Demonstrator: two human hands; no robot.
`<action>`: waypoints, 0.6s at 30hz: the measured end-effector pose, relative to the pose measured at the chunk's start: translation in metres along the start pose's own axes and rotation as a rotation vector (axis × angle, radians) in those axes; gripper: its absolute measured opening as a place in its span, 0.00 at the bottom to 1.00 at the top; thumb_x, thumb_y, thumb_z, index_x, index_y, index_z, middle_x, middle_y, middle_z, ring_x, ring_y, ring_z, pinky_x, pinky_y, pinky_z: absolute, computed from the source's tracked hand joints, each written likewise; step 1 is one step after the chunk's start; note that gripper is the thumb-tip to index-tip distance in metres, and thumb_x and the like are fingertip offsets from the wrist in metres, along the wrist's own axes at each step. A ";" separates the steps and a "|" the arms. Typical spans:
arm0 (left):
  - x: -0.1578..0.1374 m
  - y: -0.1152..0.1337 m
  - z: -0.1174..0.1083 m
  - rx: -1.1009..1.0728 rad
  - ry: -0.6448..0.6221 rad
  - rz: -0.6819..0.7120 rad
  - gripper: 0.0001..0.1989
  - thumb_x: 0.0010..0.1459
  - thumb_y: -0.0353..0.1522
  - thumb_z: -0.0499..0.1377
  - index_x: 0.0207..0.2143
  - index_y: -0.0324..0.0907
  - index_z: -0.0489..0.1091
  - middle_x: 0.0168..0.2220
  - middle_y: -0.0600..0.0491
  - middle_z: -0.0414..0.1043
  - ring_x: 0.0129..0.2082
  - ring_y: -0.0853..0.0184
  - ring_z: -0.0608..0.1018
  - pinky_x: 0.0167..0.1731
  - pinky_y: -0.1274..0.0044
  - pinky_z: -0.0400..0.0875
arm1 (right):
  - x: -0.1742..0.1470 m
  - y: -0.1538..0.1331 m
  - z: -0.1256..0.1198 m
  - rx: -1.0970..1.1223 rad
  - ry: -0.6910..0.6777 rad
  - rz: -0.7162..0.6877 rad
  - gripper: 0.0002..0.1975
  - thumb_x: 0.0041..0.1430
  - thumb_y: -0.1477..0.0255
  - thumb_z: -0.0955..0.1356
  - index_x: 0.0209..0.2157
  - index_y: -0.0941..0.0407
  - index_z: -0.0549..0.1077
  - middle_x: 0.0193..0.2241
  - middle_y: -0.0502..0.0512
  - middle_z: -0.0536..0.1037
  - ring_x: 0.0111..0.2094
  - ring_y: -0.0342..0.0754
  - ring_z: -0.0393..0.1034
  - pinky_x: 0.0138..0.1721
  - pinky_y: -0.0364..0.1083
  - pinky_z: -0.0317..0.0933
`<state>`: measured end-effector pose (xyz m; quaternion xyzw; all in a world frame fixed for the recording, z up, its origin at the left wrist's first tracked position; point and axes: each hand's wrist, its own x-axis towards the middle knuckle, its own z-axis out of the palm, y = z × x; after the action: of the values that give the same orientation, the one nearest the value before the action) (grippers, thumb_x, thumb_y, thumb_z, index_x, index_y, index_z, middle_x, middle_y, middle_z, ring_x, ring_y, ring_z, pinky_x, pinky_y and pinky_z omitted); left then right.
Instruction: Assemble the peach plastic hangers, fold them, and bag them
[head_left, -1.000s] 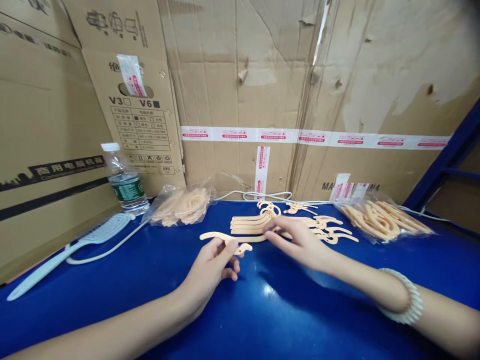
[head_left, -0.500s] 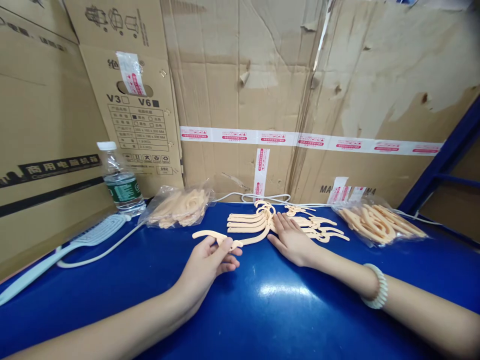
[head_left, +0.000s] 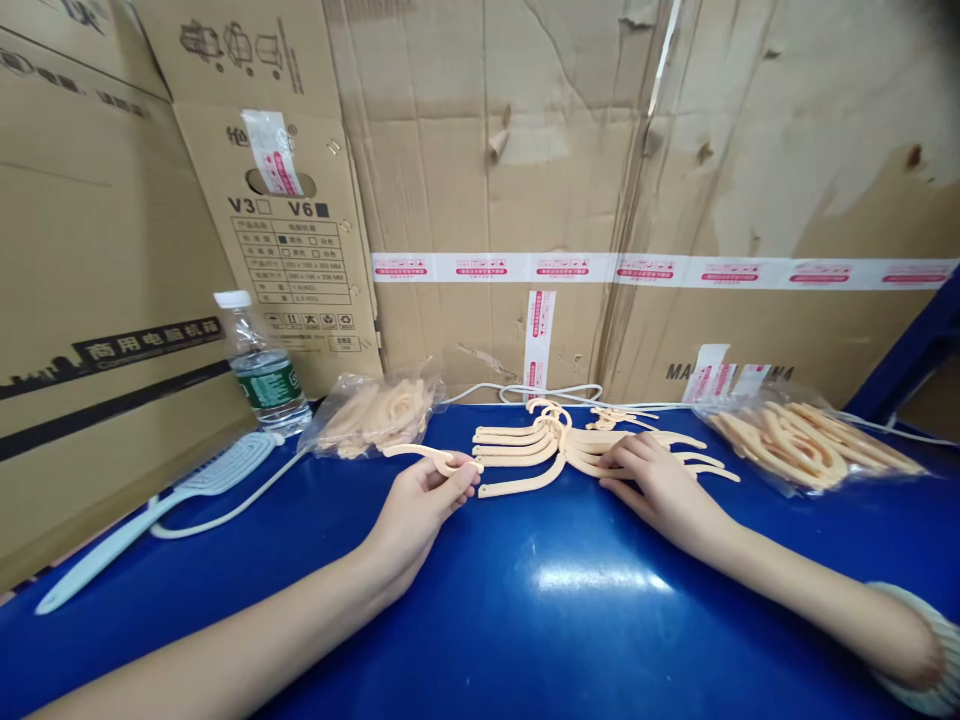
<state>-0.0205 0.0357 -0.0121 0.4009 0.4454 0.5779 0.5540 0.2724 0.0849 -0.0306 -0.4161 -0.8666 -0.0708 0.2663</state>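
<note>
Left hand (head_left: 427, 502) holds one piece (head_left: 416, 450); right hand (head_left: 664, 490) is at the hangers (head_left: 561, 432)

Farthest to the left of the left grip, a brush (head_left: 217, 475) lies on the blue table (head_left: 525, 630). Beyond this grip, also on its left side, the bottle (head_left: 271, 385) stands upright. Just behind the grip is a clear bag (head_left: 379, 412) with more pieces inside.

The left grip itself is closed: thumb and fingers pinch the right part of the piece, and its curved arm points to the left. The piece is just beside the left ends of the hangers, which lie in a row between the two hands.

The right hand has its fingers bent at the right arms of the hangers; I cannot tell if they are closed on one. Behind this hand are some small parts (head_left: 622, 418). To its right lies another bag (head_left: 810, 445), also with pieces.
</note>
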 end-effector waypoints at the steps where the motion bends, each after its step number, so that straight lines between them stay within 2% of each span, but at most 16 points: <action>1: 0.000 0.000 0.000 -0.011 -0.010 0.000 0.22 0.33 0.40 0.75 0.28 0.37 0.74 0.27 0.55 0.73 0.28 0.73 0.71 0.32 0.81 0.66 | 0.001 0.000 0.000 0.008 -0.005 0.002 0.02 0.61 0.73 0.65 0.33 0.55 0.70 0.35 0.58 0.74 0.39 0.55 0.67 0.42 0.55 0.64; 7: 0.002 -0.001 -0.003 -0.020 -0.065 -0.026 0.19 0.37 0.41 0.74 0.27 0.40 0.72 0.27 0.56 0.71 0.31 0.72 0.71 0.35 0.80 0.67 | -0.002 -0.007 -0.008 0.124 -0.008 0.041 0.04 0.62 0.73 0.63 0.32 0.54 0.66 0.33 0.56 0.73 0.36 0.52 0.68 0.37 0.51 0.64; 10: 0.003 -0.001 -0.003 -0.091 -0.064 -0.061 0.17 0.38 0.38 0.74 0.26 0.40 0.71 0.34 0.54 0.73 0.40 0.68 0.73 0.45 0.76 0.69 | -0.006 -0.009 -0.012 0.216 0.024 0.067 0.05 0.64 0.71 0.62 0.33 0.54 0.66 0.32 0.55 0.74 0.33 0.49 0.70 0.34 0.48 0.66; 14: 0.003 0.000 -0.002 -0.193 -0.149 -0.138 0.13 0.43 0.33 0.72 0.26 0.40 0.71 0.45 0.49 0.74 0.53 0.60 0.71 0.55 0.70 0.64 | -0.008 -0.008 -0.012 0.253 0.185 0.036 0.04 0.62 0.69 0.65 0.39 0.54 0.68 0.34 0.55 0.76 0.35 0.50 0.73 0.36 0.47 0.68; 18: 0.001 0.003 -0.001 -0.213 -0.137 -0.164 0.11 0.45 0.31 0.71 0.25 0.40 0.69 0.47 0.48 0.73 0.52 0.60 0.71 0.50 0.71 0.66 | -0.009 -0.009 -0.015 0.224 0.233 -0.064 0.05 0.63 0.72 0.64 0.39 0.53 0.72 0.33 0.54 0.77 0.37 0.50 0.74 0.37 0.48 0.68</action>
<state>-0.0227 0.0366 -0.0098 0.3407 0.3742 0.5458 0.6678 0.2760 0.0678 -0.0212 -0.3447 -0.8453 -0.0299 0.4072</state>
